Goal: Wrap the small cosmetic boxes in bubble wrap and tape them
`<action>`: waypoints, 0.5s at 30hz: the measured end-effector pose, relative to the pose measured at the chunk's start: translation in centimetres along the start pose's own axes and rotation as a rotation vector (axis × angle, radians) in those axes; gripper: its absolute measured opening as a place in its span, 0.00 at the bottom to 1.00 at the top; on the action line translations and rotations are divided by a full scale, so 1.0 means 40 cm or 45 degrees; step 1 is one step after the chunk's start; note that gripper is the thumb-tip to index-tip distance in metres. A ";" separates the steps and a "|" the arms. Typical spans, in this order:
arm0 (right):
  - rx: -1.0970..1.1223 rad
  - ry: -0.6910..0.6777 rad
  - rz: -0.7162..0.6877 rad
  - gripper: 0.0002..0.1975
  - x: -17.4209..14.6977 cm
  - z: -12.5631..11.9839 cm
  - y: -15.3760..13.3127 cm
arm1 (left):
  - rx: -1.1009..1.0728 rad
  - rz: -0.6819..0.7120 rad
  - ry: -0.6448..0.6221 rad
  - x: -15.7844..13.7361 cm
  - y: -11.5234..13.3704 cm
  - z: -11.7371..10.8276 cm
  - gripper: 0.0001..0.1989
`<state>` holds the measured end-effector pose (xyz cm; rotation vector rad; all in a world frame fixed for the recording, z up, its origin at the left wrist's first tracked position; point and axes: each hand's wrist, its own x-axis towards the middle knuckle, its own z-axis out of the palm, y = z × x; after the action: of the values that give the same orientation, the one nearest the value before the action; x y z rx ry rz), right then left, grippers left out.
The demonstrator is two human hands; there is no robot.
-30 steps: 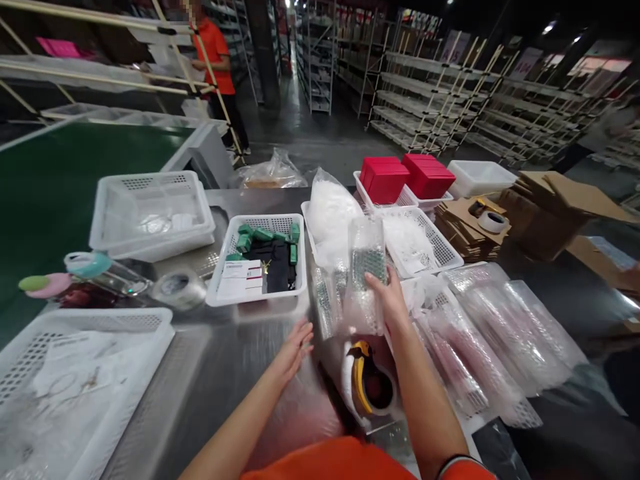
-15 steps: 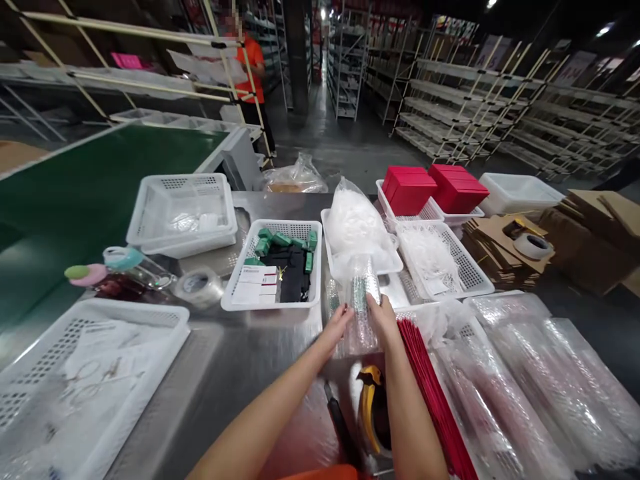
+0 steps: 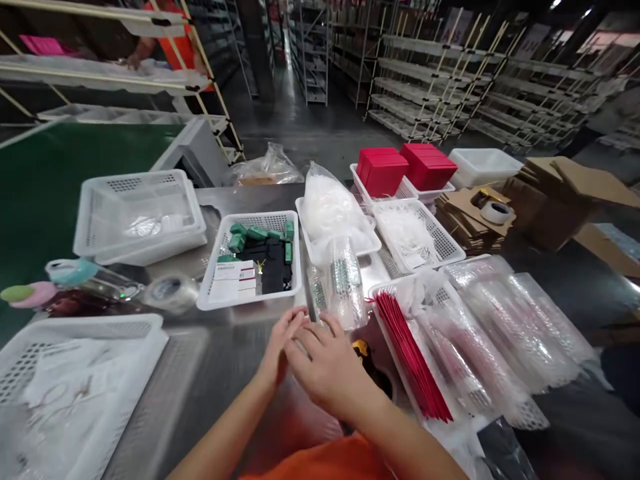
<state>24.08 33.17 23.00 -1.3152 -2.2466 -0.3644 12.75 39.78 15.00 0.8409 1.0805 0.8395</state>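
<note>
My left hand (image 3: 278, 347) and my right hand (image 3: 330, 367) meet above the metal table's front part. The right fingers, slightly bent and apart, touch or overlap the left fingertips, which are loosely stretched. No object shows in either hand. Just beyond them lies a bubble-wrapped bundle (image 3: 346, 283) with something green inside, let go and resting against a white tray (image 3: 309, 248). A yellow-and-black tool (image 3: 364, 348) is half hidden behind my right hand.
A white basket (image 3: 202, 301) with green and black boxes stands left of centre. Red strips (image 3: 410, 360) and bubble-wrapped packs (image 3: 465, 353) lie at right. Red boxes (image 3: 383, 172), flat cardboard (image 3: 453, 217) and clear tape (image 3: 173, 292) surround them. A co-worker (image 3: 177, 47) stands behind the rack.
Both hands have let go of the bubble-wrapped bundle and drawn back toward me, coming together. The view has swung right, and the co-worker now shows farther left.
</note>
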 end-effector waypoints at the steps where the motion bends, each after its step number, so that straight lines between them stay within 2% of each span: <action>1: -0.038 -0.036 -0.021 0.11 -0.013 -0.022 -0.011 | 0.005 -0.004 0.004 -0.036 0.028 -0.007 0.28; 3: -0.109 -0.081 -0.054 0.11 -0.037 -0.062 -0.029 | 0.022 -0.011 -0.096 -0.109 0.088 -0.006 0.28; 7: -0.164 -0.069 -0.163 0.12 -0.071 -0.120 -0.068 | 0.185 0.027 -0.488 -0.234 0.171 0.018 0.27; 15: -0.292 -0.078 -0.396 0.15 -0.090 -0.200 -0.148 | 0.486 0.138 -0.706 -0.374 0.196 0.000 0.23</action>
<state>22.72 23.87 27.86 -1.0934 -2.5263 -0.7197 7.80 29.91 27.75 1.3680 0.7092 0.4428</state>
